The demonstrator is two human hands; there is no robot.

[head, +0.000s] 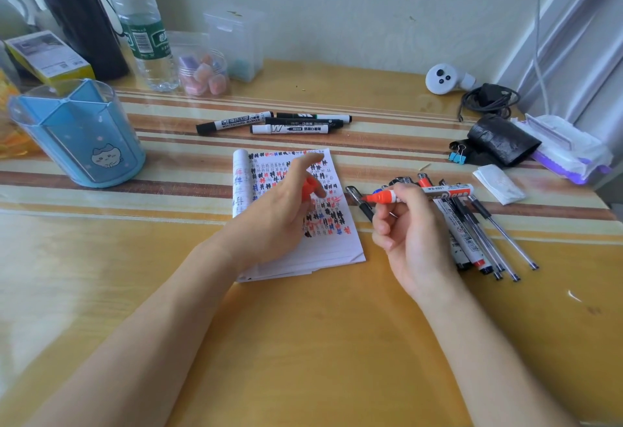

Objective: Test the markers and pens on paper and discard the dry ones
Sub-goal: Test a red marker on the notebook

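1. Grips uncapped marker (435, 193) in curled right hand (411, 234), centre right of frame, tip pointing left, above pens (488, 234).
2. Pinches red cap (308, 187) in left hand (286, 207), forefinger straight, over scribbled paper (337, 244) at centre.
3. Upper centre: four capped markers (290, 129) lying together.

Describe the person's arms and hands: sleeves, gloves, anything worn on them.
The left hand and right hand are both bare, with no gloves. The forearms are uncovered down to the bottom edge of the picture, with no sleeve showing. Neither wrist has a watch, bracelet or band. No cables or markings show on either arm.
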